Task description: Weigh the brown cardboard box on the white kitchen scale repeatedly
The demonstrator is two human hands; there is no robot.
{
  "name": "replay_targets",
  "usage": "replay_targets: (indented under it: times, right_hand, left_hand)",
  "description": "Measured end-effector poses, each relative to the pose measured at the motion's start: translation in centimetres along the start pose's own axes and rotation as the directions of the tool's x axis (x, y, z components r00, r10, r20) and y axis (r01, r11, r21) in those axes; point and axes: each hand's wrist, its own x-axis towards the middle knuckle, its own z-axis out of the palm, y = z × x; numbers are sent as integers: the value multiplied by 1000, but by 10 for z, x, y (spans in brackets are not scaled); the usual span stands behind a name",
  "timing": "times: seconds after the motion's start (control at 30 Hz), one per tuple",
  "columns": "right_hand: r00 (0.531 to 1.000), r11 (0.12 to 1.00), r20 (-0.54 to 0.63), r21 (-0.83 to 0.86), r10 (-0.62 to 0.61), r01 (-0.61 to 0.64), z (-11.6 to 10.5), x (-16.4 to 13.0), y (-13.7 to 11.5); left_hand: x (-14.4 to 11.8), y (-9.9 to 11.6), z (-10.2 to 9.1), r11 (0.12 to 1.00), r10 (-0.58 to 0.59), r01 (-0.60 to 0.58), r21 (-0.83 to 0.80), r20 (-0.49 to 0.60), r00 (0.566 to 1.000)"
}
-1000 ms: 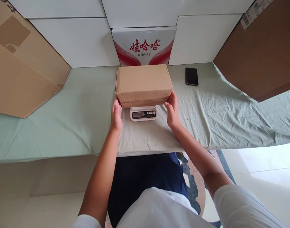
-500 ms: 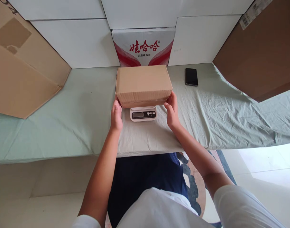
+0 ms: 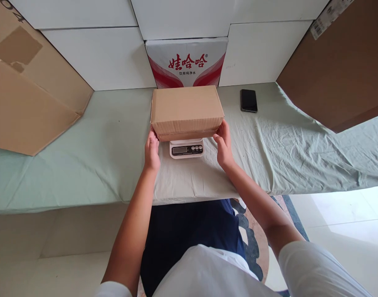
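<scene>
A closed brown cardboard box [image 3: 187,105] sits on, or just over, a small white kitchen scale [image 3: 186,150]; the contact between them is hidden. Only the scale's front panel, with its dark display and buttons, shows below the box. My left hand [image 3: 152,150] grips the box at its near left corner, and my right hand [image 3: 223,142] grips the near right corner. The thumbs face me, while the other fingers are partly hidden along the box's sides.
A green cloth [image 3: 114,156] covers the table. At the back right lies a black phone [image 3: 248,100]. Behind the box stands a white-and-red carton [image 3: 187,62] against white panels [image 3: 92,57]. Large cardboard pieces flank the table at left [image 3: 34,99] and right [image 3: 340,74].
</scene>
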Motion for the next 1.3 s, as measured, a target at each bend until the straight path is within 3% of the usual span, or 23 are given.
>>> replay_targets:
  times: [0.5, 0.9, 1.0, 1.13, 1.3]
  right_hand:
    - [1000, 1000, 18, 1, 2, -2, -1, 3, 9]
    - [999, 1000, 27, -13, 21, -21, 1, 8, 3]
    - [999, 1000, 30, -13, -22, 23, -1, 21, 0]
    - [997, 995, 20, -68, -77, 79, 2, 53, -7]
    - [991, 990, -46, -58, -128, 125, 21, 115, 11]
  left_hand:
    - [3, 0, 1, 999, -52, 51, -10, -26, 998]
    - [4, 10, -2, 1000, 1, -1, 3, 68, 998]
    - [18, 23, -6, 999, 32, -33, 5, 106, 994]
    - [57, 34, -4, 999, 49, -49, -7, 116, 992]
    - [118, 6, 7, 994, 95, -91, -56, 67, 993]
